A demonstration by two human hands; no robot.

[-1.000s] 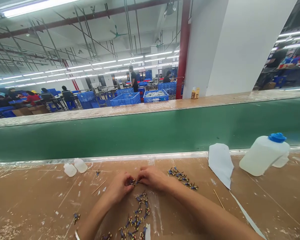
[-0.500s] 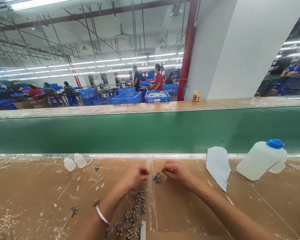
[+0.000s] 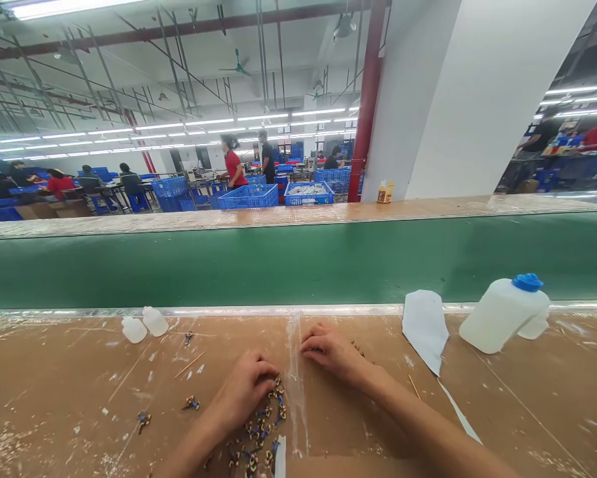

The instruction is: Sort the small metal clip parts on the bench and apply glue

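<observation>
The left hand (image 3: 243,388) rests against a cluster of small blue painted figurines (image 3: 261,428) on the cardboard-covered counter (image 3: 79,378), and the right hand (image 3: 333,352) lies open nearer its far edge. Along that edge stand 2 small white bottles (image 3: 143,322) toward the left, and a tilted white jug (image 3: 502,315) with a blue cap sits toward the right.

Bare left hand (image 3: 243,390), bare right hand (image 3: 331,352), 2 bare forearms (image 3: 427,425).
</observation>
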